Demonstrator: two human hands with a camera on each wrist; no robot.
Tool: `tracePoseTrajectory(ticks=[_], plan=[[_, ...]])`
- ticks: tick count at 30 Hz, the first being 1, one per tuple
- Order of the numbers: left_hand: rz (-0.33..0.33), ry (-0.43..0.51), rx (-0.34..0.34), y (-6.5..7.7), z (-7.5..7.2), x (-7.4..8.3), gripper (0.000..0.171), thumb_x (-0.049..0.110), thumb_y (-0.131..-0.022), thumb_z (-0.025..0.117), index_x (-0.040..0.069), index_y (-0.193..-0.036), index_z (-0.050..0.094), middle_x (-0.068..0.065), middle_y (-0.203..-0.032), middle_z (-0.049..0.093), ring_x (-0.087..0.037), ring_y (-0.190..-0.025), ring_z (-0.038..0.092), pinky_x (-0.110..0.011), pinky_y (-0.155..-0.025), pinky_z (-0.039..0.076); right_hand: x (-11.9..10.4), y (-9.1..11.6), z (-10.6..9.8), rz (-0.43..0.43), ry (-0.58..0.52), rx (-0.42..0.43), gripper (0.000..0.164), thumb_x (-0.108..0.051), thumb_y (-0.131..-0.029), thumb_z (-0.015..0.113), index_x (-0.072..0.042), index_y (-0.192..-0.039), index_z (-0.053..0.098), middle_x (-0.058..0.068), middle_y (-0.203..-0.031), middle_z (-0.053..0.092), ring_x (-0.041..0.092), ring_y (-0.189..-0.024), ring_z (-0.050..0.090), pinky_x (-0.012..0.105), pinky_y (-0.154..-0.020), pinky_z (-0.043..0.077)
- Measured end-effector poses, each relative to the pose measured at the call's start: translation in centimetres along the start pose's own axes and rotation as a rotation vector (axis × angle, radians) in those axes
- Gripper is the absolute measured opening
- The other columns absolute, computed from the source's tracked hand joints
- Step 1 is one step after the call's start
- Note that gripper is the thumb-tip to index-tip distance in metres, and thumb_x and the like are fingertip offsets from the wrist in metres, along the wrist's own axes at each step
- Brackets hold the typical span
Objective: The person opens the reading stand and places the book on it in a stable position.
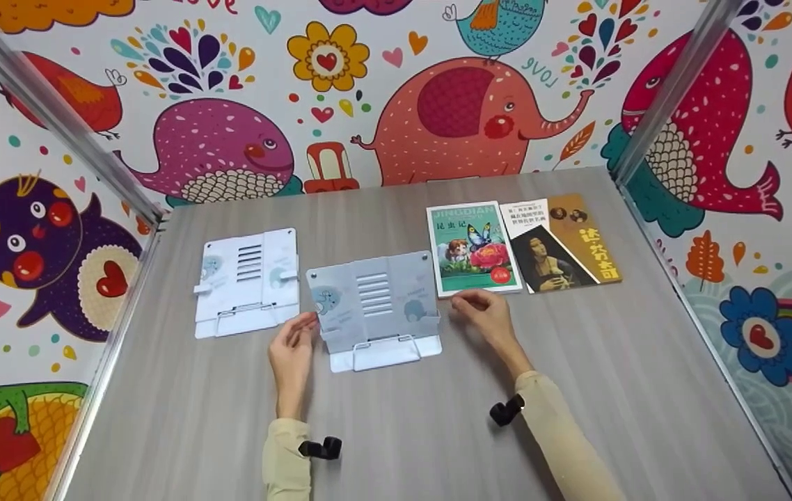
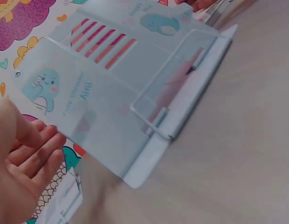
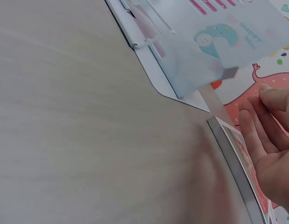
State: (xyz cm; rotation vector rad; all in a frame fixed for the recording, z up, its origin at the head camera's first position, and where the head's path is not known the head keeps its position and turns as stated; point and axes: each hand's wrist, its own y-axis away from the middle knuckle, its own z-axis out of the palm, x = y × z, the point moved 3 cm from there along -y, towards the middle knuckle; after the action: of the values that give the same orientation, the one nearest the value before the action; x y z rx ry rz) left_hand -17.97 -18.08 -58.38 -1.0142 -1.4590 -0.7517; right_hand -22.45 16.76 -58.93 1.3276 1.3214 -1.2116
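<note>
A white book stand [image 1: 376,306] with slots and pale blue cartoon prints stands tilted up on its base in the middle of the table. A wire holder runs along its front. My left hand [image 1: 293,348] is at the stand's left side, its fingertips at the edge; whether they touch cannot be told. In the left wrist view the fingers [image 2: 39,151] are loosely bent. My right hand [image 1: 490,320] hovers by the lower edge of a green book [image 1: 448,271], apart from the stand. Its fingers [image 3: 256,133] are relaxed around nothing in the right wrist view.
Left of the middle, a second white book stand [image 1: 229,292] lies flat on the table [image 1: 396,431]. A book with a portrait on its cover [image 1: 556,243] lies right of the green one. Printed wall panels [image 1: 340,111] and metal posts [image 1: 667,97] bound the table.
</note>
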Motion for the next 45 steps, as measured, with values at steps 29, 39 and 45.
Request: tracePoseTrajectory(ticks=[29,39,45], plan=[[0.271,-0.036,-0.549,9.9,23.4,4.0,0.051,-0.006,-0.091,0.054,-0.007,-0.142,0.048,-0.025,-0.143,0.054,-0.038,-0.135,0.052,-0.047,-0.113,0.044,3.2,-1.5,-6.4,0.012,0.13,0.344,0.028,-0.004,-0.093,0.069,0.005,-0.12,0.069,0.026,-0.116,0.071,0.025,-0.105,0.068,0.009,-0.084,0.048],[0.046,-0.246,-0.5,8.5,26.2,2.5,0.071,0.013,-0.095,0.057,-0.007,-0.155,0.023,-0.03,-0.162,0.007,-0.043,-0.153,0.011,-0.06,-0.124,0.015,3.8,-1.3,-7.1,0.098,0.223,0.334,0.036,-0.007,-0.093,0.069,0.001,-0.128,0.066,0.024,-0.115,0.07,0.032,-0.102,0.067,0.014,-0.075,0.049],[-0.107,-0.206,-0.443,7.3,26.5,1.8,0.077,0.015,-0.098,0.056,-0.003,-0.159,0.012,-0.031,-0.165,-0.004,-0.043,-0.155,0.007,-0.057,-0.126,0.016,3.7,-1.5,-7.2,0.106,0.217,0.288,0.041,-0.002,-0.093,0.067,0.008,-0.132,0.06,0.03,-0.13,0.063,0.042,-0.121,0.062,0.045,-0.104,0.051]])
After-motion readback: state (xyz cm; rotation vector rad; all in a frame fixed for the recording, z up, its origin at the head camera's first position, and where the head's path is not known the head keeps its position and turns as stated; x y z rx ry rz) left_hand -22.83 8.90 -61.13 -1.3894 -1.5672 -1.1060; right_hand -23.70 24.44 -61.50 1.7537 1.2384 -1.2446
